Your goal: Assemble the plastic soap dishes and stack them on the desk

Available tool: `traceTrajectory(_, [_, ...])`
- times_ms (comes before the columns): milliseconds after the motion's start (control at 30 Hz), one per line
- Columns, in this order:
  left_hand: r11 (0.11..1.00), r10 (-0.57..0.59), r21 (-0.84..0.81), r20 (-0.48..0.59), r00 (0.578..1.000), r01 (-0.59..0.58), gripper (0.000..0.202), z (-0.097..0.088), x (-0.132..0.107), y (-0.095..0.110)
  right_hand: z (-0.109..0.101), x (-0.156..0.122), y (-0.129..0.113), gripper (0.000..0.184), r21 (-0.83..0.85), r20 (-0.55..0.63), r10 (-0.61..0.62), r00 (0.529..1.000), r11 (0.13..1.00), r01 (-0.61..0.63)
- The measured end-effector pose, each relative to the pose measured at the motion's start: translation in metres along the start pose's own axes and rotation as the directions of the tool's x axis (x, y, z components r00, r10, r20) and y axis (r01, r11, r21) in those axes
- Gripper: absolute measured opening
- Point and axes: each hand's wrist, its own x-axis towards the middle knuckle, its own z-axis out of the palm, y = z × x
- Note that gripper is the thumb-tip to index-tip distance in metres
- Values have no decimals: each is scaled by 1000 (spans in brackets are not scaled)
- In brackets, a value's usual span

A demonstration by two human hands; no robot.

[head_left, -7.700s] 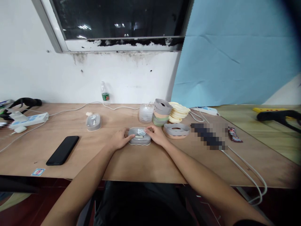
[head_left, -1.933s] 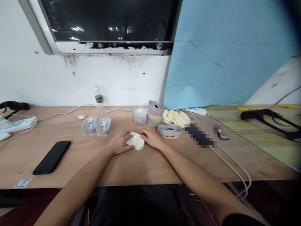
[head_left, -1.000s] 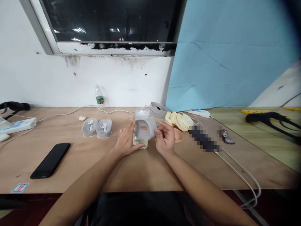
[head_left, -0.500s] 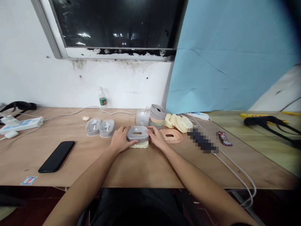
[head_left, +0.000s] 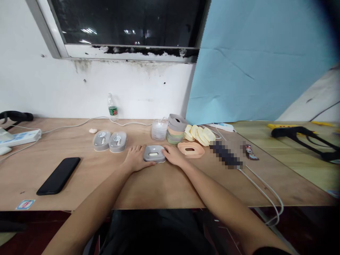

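Note:
A grey oval cover [head_left: 154, 153] with a slot in its top lies flat on the wooden table [head_left: 164, 184], with a pale insert showing through the slot. My left hand [head_left: 136, 159] rests against its left side with the fingers laid flat. At its right edge, my right hand [head_left: 173, 156] presses with curled fingers. A peach cover [head_left: 191, 149] lies just right of my right hand. Two finished grey pieces [head_left: 109, 141] sit to the left.
A stack of grey, peach and green covers [head_left: 176, 128], cream oval pads [head_left: 200, 134] and a clear cup [head_left: 159, 129] stand behind. A black phone [head_left: 58, 170] lies left; a white cable [head_left: 261, 193] runs right. A bottle [head_left: 112, 107] stands by the wall.
The grey cover was lifted from the peach one, brought over the cream pad and pressed down flat onto it. Both hands have stayed at its sides.

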Motion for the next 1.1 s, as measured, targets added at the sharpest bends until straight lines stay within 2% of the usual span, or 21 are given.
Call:
traceTrajectory(167, [999, -5, -44, 34, 999, 7, 102, -2, 1, -2, 2, 0, 0, 31, -10, -12, -1, 1000, 1000, 1])
traceTrajectory(333, [994, 51, -104, 54, 997, -45, 102, -5, 2, -9, 5, 0, 2, 35, 1, -85, 26, 996, 1000, -26])
traceTrajectory(467, [985, 89, -157, 72, 993, -77, 105, -6, 2, -14, 6, -2, 2, 37, -3, -89, 39, 995, 999, -40])
traceTrajectory(633, [977, 110, -189, 79, 991, -93, 100, -3, 3, -17, 0, -1, -6, 42, -51, -161, 86, 983, 994, -95])
traceTrajectory(833, [976, 113, -194, 80, 990, -96, 100, -2, 3, -19, -27, 31, -23, 44, -81, -376, 32, 926, 995, -67])
traceTrajectory(967, [980, 100, -182, 81, 992, -84, 99, -2, 2, -20, -38, 61, -24, 45, -81, -361, 36, 932, 994, -70])
traceTrajectory(1100, [980, 106, -174, 75, 992, -92, 102, -1, 1, -21, -34, 79, -15, 27, -57, -337, 40, 941, 996, -63])
